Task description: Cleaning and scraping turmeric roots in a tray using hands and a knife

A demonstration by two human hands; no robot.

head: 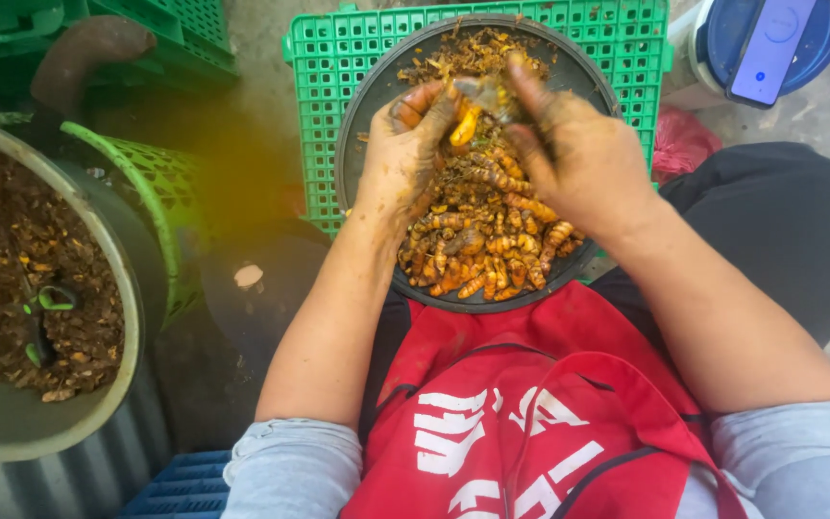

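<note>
1. Both hands meet over the far half of the round dark shallow pan (362, 115), which serves as landmark for everything below. Left hand (405, 154) and right hand (583, 159) are soil-stained, close together, fingertips converging on one piece.
2. Held piece: a small orange-yellow turmeric root (466, 125), pinched between left thumb and fingers, its long axis running near upright in the view, tilted slightly toward the right hand. Right-hand fingers close on something pale and grey just above it; whether that is a blade, a scraper or peel I cannot tell.
3. Left hand is nearer the root and carries it; right hand works at its upper end from the other side.
4. Green perforated plastic crate (324, 67) sits under the pan, its rim showing on the left, right and far sides.
5. Large pale round tub (12, 432), well left of the pan, holds brown peelings and soil; a green-handled tool lies in it.
6. Red apron (530, 404) with white print covers the lap on the near side of the pan, just under its near rim.
7. Heap of orange knobbly turmeric roots (492, 240) fills the pan's near half, directly below the hands.
8. Brown dry peel scraps (477, 48) lie on the pan's far side, beyond the hands.
9. Blue round lidded container (722, 38), far right of the pan, with a phone (770, 43) resting on top.
</note>
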